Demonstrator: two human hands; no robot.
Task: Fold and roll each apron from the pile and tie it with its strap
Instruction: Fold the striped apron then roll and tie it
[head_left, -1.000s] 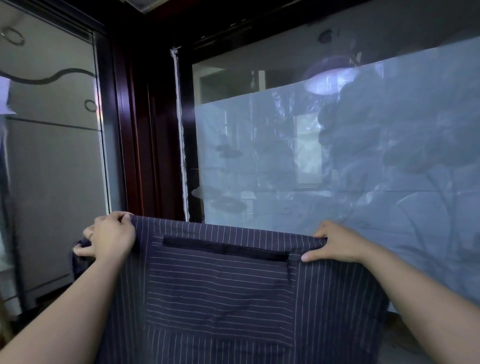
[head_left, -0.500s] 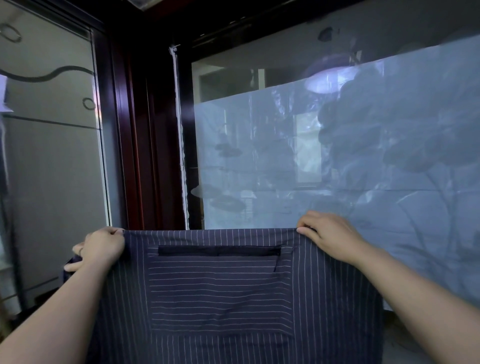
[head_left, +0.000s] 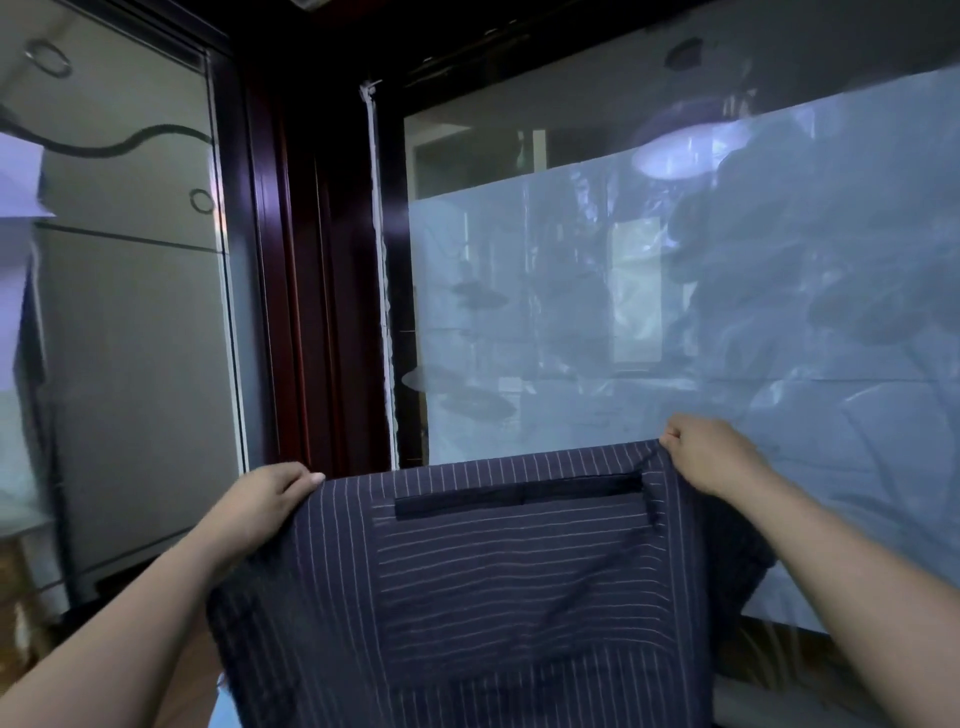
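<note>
A dark navy pinstriped apron (head_left: 483, 597) hangs in the air in front of me, spread wide, with its patch pocket facing me. My left hand (head_left: 260, 501) grips the upper left edge of the cloth. My right hand (head_left: 711, 457) grips the upper right edge, a little higher than the left, so the top edge slopes up to the right. The apron's lower part runs out of the frame at the bottom. No strap and no pile of aprons is visible.
A frosted glass panel (head_left: 675, 312) with reflections stands straight ahead. A dark red wooden frame (head_left: 311, 286) rises left of centre, and a glass door (head_left: 130, 338) stands at the left. A strip of floor (head_left: 31, 613) shows at the lower left.
My hands have moved closer together and to the right along the top edge. The right hand has risen, so the apron's top edge now tilts and its sides fold back.
</note>
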